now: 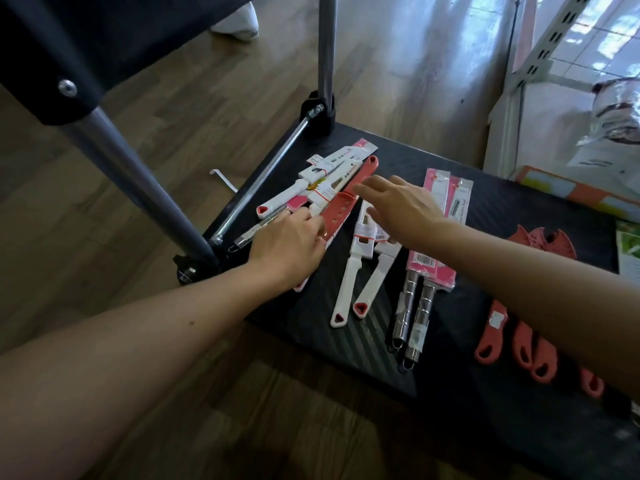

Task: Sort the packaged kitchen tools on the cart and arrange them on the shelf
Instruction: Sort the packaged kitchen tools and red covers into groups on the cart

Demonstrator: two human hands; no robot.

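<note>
Nearest, at the lower right of the black cart deck [502, 202], a row of coral handles [526, 351] lies partly hidden under the right forearm. Beside them to the left, two steel-handled tools [412, 317] in pink packaging lie parallel, then two white-handled tools [353, 289] with coral triangle ends.

Left hand [291, 244]: palm down on the left pile, fingers bent, tips touching a coral slotted tool [341, 211]; cannot tell whether it pinches anything.

Right hand [401, 206]: fingers spread wide, holding nothing, above the upper ends of the white-handled tools.

Beyond the hands, more white packaged tools [332, 171] lie criss-crossed at the deck's far left corner by the cart post [325, 46]. Wooden floor [207, 98] behind; a white slotted shelf upright [550, 36] stands far right.
</note>
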